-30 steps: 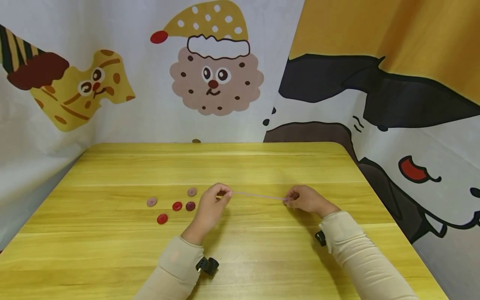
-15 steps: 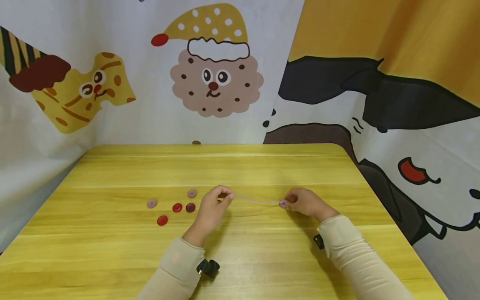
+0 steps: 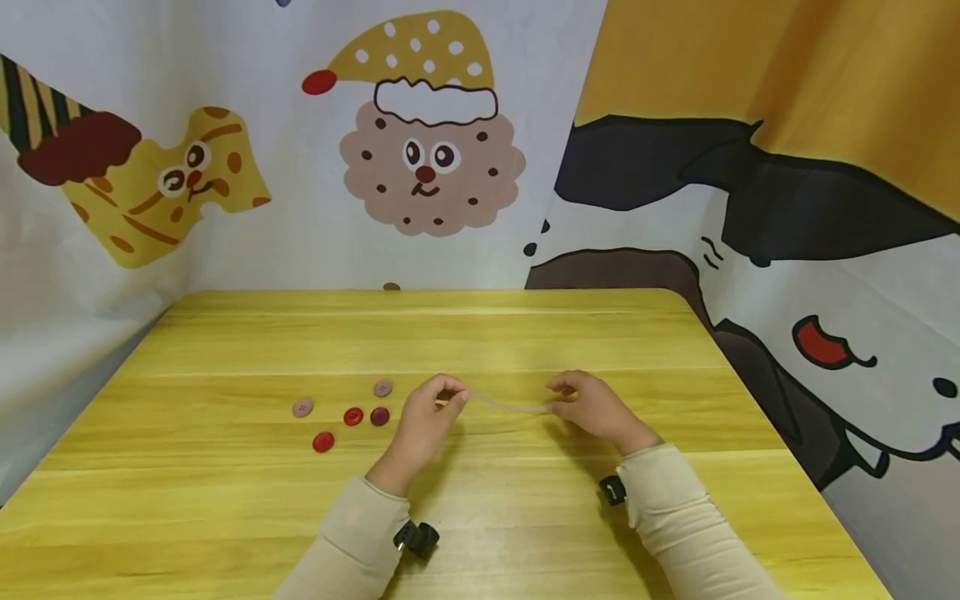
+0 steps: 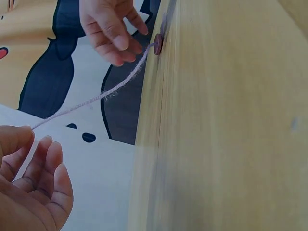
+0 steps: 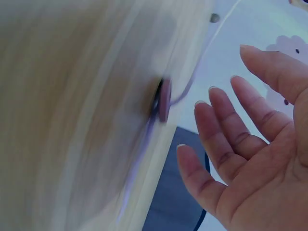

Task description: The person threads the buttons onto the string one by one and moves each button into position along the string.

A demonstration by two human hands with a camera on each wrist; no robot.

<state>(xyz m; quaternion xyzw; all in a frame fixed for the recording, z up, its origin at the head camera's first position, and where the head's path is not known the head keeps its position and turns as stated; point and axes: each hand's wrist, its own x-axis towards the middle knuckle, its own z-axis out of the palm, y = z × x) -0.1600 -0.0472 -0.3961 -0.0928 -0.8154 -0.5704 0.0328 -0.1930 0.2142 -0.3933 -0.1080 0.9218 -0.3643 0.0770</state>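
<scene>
My left hand (image 3: 424, 421) pinches a thin lilac string (image 4: 103, 95) between thumb and forefinger above the table. The string sags rightward to a dusky pink button (image 5: 165, 100) at the tabletop. In the right wrist view, string shows on both sides of this button, one length lying along the wood. Close to it my right hand (image 3: 596, 410) is held with loosely bent, parted fingers and grips nothing. From the head view that hand hides the button. Left of my left hand lie two pale pink buttons (image 3: 302, 407), two red buttons (image 3: 353, 416) and a maroon button (image 3: 379, 416).
The wooden table (image 3: 480, 342) has its far edge against a curtain (image 3: 262, 50) printed with cartoon figures. Each wrist carries a small black camera (image 3: 417, 540) at the sleeve cuff.
My right hand was pinching the button at the string's right side; it has let go and shifted slightly left. The string has gone from taut to sagging. My left hand has barely moved.
</scene>
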